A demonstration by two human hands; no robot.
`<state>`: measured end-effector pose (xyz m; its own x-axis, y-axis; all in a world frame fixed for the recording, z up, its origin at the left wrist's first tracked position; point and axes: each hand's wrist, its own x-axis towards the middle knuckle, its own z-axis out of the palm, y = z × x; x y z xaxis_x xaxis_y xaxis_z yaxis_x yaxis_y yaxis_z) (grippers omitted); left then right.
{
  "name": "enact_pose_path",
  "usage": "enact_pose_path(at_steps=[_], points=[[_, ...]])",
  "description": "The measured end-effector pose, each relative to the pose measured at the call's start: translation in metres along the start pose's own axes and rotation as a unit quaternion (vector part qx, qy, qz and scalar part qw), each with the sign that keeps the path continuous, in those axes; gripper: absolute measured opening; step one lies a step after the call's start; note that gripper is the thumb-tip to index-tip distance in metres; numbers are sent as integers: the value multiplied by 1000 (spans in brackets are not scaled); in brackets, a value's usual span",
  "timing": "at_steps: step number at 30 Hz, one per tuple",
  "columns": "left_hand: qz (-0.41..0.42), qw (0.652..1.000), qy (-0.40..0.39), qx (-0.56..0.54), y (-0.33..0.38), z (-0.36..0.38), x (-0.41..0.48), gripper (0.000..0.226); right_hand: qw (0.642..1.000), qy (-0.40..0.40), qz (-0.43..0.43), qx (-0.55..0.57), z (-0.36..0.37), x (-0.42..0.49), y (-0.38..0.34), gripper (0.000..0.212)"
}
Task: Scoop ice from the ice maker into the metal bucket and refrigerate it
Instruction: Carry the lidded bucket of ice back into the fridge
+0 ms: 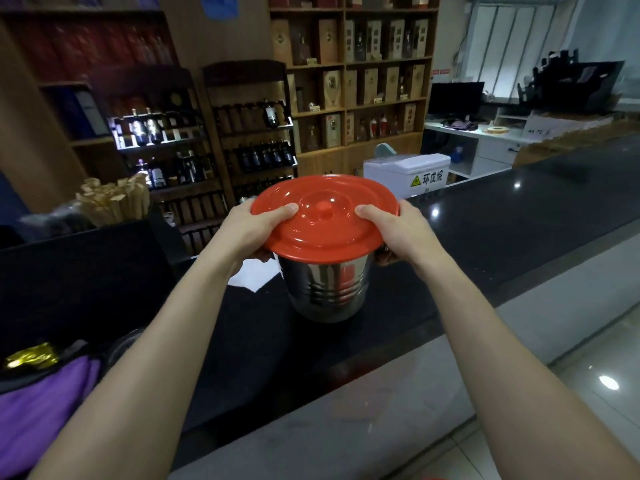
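**A:** Both hands are on it! The metal bucket (325, 292) sits dead centre over the black counter (519, 220), with the red lid (325, 220) on top.

**B:** Look at that grip. The left hand (249, 230) has its thumb flat on the lid's left side, and its fingers (263, 254) curl under the rim, right by the bucket's upper wall.

**A:** It's mirrored on the right: the right hand (398, 233) has its thumb on top and its fingers tucked beneath the rim. Each hand clamps the lid edge, and the bucket hangs between the two palms.

**B:** Is the base on the counter?

**A:** I can't tell from here. There's a white sheet (252, 275) just left of it, a white box (405, 171) beyond it at the far side, and a purple cloth (41, 403) near left.
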<state>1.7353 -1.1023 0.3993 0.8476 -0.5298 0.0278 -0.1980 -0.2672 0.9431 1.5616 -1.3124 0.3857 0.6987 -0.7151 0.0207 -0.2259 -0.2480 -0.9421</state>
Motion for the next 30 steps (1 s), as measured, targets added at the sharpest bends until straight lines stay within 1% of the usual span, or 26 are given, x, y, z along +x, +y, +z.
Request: enact_pose_path(at_steps=[4,8,12,14,18,20,24,28,30], points=[[-13,998,68,12,1,-11,-30,63,997,-60,-39,19,8,0,-6,66],[-38,990,137,16,-2,-16,-72,65,989,-132,-65,23,16,-3,-8,72],[-65,974,214,28,-2,-16,-128,70,975,-194,-105,16,25,-14,-11,71],[-76,961,265,28,-4,-14,-167,70,964,-233,-124,22,31,-28,-12,74],[-72,927,364,49,-12,-8,-244,72,925,-337,-174,33,48,-64,-10,85],[-82,915,391,56,-18,-5,-279,71,906,-373,-199,26,58,-84,-7,90],[-114,892,434,48,-33,0,-346,78,870,-437,-227,32,80,-126,8,83],[-134,853,497,85,-53,9,-424,93,833,-496,-243,40,97,-185,22,78],[-138,834,524,102,-60,18,-465,89,815,-522,-248,45,104,-218,29,74]])
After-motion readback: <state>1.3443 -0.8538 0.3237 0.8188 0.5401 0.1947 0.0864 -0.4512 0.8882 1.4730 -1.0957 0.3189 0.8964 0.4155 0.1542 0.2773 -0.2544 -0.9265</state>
